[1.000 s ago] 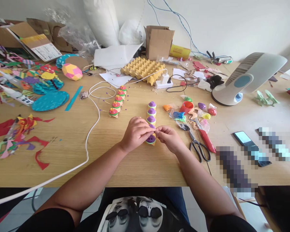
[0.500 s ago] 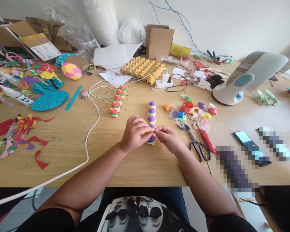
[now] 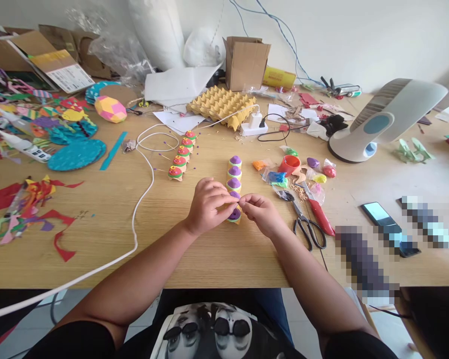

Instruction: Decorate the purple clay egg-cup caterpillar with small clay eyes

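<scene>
A strip of egg-carton cups covered in purple and yellow clay (image 3: 234, 184) stands on the table in front of me. Over its near end, the fingertips of my left hand (image 3: 212, 205) and my right hand (image 3: 260, 212) meet in a pinch. Whatever lies between them is too small to make out. Both hands are closed and hide part of the near cups. Farther left stands a second strip of cups in red and green clay (image 3: 182, 155), with thin sticks poking out at its sides.
To the right lie scissors (image 3: 306, 224), a red-handled knife (image 3: 321, 214), a red cup (image 3: 289, 165) and bagged clay (image 3: 275, 177). A white fan (image 3: 374, 122) stands behind them. A yellow egg tray (image 3: 220, 105) lies at the back; a white cable (image 3: 135, 219) crosses the left side.
Almost nothing differs. My hands stay pinched together over the purple strip, with only a slight shift of the right fingers.
</scene>
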A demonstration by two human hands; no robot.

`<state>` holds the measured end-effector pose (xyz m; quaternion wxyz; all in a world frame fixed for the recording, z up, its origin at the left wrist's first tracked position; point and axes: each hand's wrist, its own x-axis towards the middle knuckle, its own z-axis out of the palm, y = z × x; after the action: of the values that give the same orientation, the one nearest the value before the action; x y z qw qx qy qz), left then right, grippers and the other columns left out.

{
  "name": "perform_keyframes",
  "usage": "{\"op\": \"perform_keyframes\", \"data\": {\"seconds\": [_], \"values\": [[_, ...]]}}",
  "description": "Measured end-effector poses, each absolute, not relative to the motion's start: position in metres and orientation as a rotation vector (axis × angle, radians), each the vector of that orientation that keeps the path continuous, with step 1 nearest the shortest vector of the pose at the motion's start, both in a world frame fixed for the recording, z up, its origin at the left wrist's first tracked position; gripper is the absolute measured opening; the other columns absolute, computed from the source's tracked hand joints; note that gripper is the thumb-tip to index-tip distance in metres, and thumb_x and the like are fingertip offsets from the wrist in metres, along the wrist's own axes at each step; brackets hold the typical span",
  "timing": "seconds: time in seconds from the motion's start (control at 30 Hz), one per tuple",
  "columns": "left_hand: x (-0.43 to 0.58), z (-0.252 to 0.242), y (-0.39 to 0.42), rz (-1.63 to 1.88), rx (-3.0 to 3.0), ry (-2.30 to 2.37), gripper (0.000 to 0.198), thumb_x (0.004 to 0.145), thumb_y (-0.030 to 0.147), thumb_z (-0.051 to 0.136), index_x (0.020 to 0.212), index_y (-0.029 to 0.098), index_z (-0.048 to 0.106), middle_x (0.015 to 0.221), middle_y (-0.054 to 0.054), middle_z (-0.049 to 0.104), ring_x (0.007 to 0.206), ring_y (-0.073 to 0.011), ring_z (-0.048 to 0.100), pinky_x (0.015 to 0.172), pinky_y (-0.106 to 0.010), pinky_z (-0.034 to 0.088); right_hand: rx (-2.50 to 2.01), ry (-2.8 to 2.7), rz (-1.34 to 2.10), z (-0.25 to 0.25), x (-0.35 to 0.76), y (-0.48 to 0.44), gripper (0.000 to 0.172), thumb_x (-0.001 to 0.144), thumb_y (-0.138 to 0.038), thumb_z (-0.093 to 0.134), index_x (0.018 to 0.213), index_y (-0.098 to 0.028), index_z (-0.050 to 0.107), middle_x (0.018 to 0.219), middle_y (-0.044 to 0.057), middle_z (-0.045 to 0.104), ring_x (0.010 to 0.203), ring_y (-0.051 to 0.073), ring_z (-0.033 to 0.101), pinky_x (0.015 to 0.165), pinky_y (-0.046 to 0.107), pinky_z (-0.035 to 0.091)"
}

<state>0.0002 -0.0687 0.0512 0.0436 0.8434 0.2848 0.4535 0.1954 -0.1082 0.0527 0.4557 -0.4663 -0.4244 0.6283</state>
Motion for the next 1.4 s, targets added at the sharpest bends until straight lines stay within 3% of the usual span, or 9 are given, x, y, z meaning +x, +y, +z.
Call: {"op": "perform_keyframes", "data": {"seconds": [1.4], "values": [[-0.0010,0.0497,-0.0679,1.387,2.618,0.855,0.007,0.088,0.024,0.074,0.094,0.029,0.075,0.085,0.003,0.077,0.092,-0.0186,0.067,0.106,-0.046,0.040,-1.150,-1.003,1.576,0.0547,0.1947,-0.1089,0.036,0.070,-0.050,0.085,0.079,-0.018,0.071,0.063,-0.005,0.052,0.054,0.007,0.029,0.053,0.027,0.018]]}}
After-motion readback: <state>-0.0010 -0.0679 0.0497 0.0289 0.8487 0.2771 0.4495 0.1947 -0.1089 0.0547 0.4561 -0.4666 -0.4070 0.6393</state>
